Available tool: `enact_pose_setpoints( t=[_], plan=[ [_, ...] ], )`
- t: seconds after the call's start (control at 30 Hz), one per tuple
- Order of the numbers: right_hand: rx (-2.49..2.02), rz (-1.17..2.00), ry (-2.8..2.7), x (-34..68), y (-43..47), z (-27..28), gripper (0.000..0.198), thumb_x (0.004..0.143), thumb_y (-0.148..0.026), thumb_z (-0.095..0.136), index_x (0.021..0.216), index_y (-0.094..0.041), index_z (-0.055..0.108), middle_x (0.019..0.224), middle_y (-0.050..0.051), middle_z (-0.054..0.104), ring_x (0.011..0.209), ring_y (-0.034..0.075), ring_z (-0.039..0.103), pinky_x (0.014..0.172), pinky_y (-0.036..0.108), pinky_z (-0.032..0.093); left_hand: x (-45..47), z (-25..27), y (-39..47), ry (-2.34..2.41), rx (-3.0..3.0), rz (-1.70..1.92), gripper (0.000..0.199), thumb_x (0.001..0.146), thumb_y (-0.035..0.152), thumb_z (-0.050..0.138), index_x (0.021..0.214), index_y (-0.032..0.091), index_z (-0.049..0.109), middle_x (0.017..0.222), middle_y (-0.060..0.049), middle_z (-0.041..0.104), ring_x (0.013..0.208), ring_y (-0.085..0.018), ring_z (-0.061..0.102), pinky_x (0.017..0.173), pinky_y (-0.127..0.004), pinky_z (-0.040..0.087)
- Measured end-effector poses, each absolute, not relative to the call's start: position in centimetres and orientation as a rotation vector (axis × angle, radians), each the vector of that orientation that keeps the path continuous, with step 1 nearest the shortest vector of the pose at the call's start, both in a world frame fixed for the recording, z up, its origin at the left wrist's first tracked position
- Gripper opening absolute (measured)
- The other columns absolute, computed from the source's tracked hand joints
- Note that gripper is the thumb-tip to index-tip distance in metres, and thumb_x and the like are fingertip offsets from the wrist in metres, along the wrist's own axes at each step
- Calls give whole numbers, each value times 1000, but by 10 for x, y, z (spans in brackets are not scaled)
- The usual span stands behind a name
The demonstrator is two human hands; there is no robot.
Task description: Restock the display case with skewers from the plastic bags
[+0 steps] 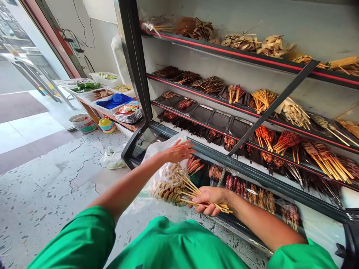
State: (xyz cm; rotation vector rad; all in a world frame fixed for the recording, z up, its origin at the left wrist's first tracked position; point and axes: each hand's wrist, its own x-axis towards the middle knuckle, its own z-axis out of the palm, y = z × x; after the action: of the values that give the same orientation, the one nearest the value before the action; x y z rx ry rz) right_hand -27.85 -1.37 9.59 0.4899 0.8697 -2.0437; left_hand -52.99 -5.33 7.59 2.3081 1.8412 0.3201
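My right hand (211,200) is closed around the wooden sticks of a bundle of skewers (169,188), which carry pale brown, ridged pieces of food. The food end points left and lies in or against a clear plastic bag (165,151). My left hand (179,150) is above the skewers, at the top of the bag, with its fingers stretched out toward the display case. Whether it touches the bag I cannot tell. The bag's film partly veils the food.
A display case (190,140) with several shelves of skewers on metal trays (220,116) fills the right side. At left, a low table holds food tubs (106,79) and a blue bag (114,101). Buckets (83,123) and a plastic bag of something pale (112,157) sit on the floor.
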Motion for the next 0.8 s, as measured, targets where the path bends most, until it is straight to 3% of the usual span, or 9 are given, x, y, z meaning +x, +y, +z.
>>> enact_pose_setpoints(
  t=[0.03, 0.1, 0.17, 0.3, 0.53, 0.6, 0.67, 0.73, 0.8],
  plan=[
    [483, -2023, 886, -278, -15, 98, 24, 78, -31, 64, 90, -14, 52, 57, -8, 41, 31, 0, 28, 25, 9, 24, -526, 74, -42, 1746, 2327, 289, 39, 95, 43, 30, 107, 27, 63, 132, -4, 48, 132, -24, 28, 111, -49, 7],
    [482, -2002, 919, -275, -15, 102, 23, 78, -31, 64, 88, -14, 52, 56, -8, 41, 31, 0, 28, 25, 9, 24, -528, 69, -28, 1739, 2280, 230, 44, 95, 42, 31, 86, 19, 68, 103, -7, 64, 110, -22, 51, 108, -43, 20],
    [501, -1998, 946, -270, -13, 104, 22, 79, -31, 63, 88, -15, 52, 56, -8, 40, 31, -1, 28, 25, 9, 24, -542, 65, -25, 1865, 2188, 247, 50, 95, 43, 29, 76, 15, 66, 80, -9, 65, 82, -20, 59, 90, -34, 38],
    [557, -2007, 986, -260, -7, 106, 22, 80, -32, 61, 91, -16, 51, 58, -8, 41, 31, -1, 27, 25, 9, 25, -581, 62, -43, 2086, 1910, 382, 56, 92, 52, 28, 69, 14, 61, 66, -8, 57, 61, -16, 51, 64, -27, 36],
    [501, -2098, 878, -257, -12, 113, 23, 82, -33, 60, 94, -15, 53, 60, -7, 40, 33, -1, 25, 26, 9, 24, -601, 52, -75, 2323, 1618, 445, 61, 92, 46, 16, 56, 14, 54, 52, -5, 43, 50, -14, 40, 60, -29, 36],
    [455, -2108, 808, -259, -12, 114, 23, 82, -31, 61, 95, -14, 54, 60, -7, 40, 33, -1, 25, 26, 9, 25, -598, 56, -82, 2312, 1618, 470, 61, 92, 44, 14, 64, 14, 59, 58, -7, 51, 56, -15, 48, 65, -28, 41],
    [405, -2129, 749, -262, -12, 115, 24, 80, -29, 62, 95, -13, 55, 61, -6, 40, 33, -1, 25, 27, 10, 24, -595, 67, -102, 2313, 1664, 580, 59, 92, 44, 13, 93, 14, 64, 86, -10, 62, 81, -18, 58, 81, -29, 44],
    [376, -2180, 715, -264, -10, 115, 24, 79, -29, 62, 95, -12, 56, 62, -6, 40, 33, -1, 25, 26, 11, 23, -588, 79, -140, 2414, 1675, 825, 57, 90, 50, 21, 127, 15, 47, 128, -10, 50, 119, -21, 44, 104, -33, 32],
    [370, -2273, 726, -267, -9, 114, 24, 79, -30, 62, 94, -12, 56, 61, -6, 40, 33, 0, 23, 27, 11, 22, -575, 85, -191, 2690, 1369, 1055, 66, 87, 58, 28, 136, 15, 37, 139, -10, 38, 130, -24, 32, 110, -39, 24]
  ],
)
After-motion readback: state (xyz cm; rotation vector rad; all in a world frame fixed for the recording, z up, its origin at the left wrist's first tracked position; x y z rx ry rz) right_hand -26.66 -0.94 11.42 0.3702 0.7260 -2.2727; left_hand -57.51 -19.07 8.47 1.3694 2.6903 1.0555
